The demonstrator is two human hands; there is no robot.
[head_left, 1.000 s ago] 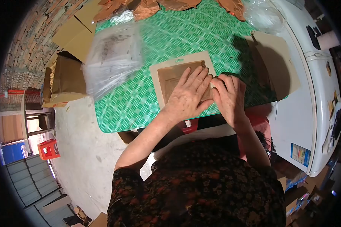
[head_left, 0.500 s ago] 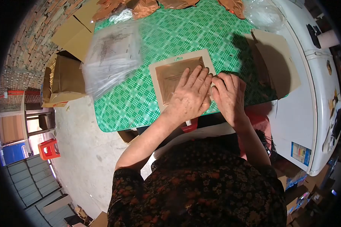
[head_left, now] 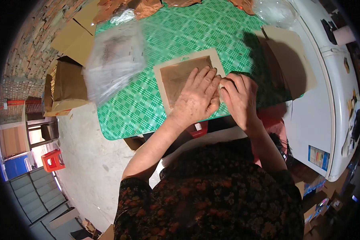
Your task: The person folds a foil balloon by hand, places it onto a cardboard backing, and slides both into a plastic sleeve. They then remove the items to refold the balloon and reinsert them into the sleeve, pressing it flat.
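A flat beige cardboard sleeve (head_left: 163, 86) with a brown, film-like window (head_left: 178, 76) lies on the green checked tablecloth (head_left: 124, 116). My left hand (head_left: 196, 96) rests flat on its right half, fingers stretched out over the window. At the sleeve's right edge is my right hand (head_left: 241, 98), its fingers bent and pinched together beside my left fingertips. Whatever lies between those fingers is too small and hidden to name.
Clear plastic bags (head_left: 116, 60) are stacked at the table's left. Cardboard pieces (head_left: 290, 60) lean at the right, near a white fridge (head_left: 316, 120). Brown wrapped items (head_left: 148, 9) line the far edge. An open carton (head_left: 70, 86) and red stool (head_left: 53, 160) are left.
The view has shifted slightly. Both hands keep nearly the same place on the sleeve, with only a small change in the right fingers.
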